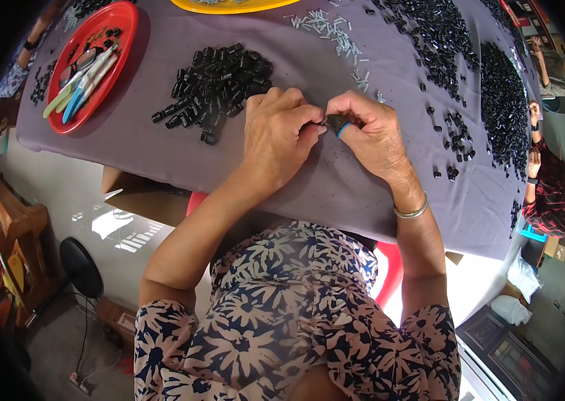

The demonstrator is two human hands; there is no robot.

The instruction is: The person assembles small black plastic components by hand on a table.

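Observation:
My left hand [277,134] and my right hand [371,130] meet above the grey-purple tablecloth [336,194], fingertips almost touching. Both are closed in a pinch. Whatever sits between the fingertips is tiny and mostly hidden, so its kind cannot be made out. A dark finger cover with a blue edge [340,125] is on a digit of my right hand, and a silver bangle [411,208] circles that wrist. Just left of my left hand lies a heap of small black plastic parts [219,83]. Beyond my right hand are scattered small silvery springs or pins [329,30].
A red tray [125,50] at the far left holds several coloured-handled tools [82,83] and black bits. A yellow tray [236,7] is at the far edge. More black parts [439,47] spread across the right side. Other people sit nearby, one in a red checked sleeve [550,194].

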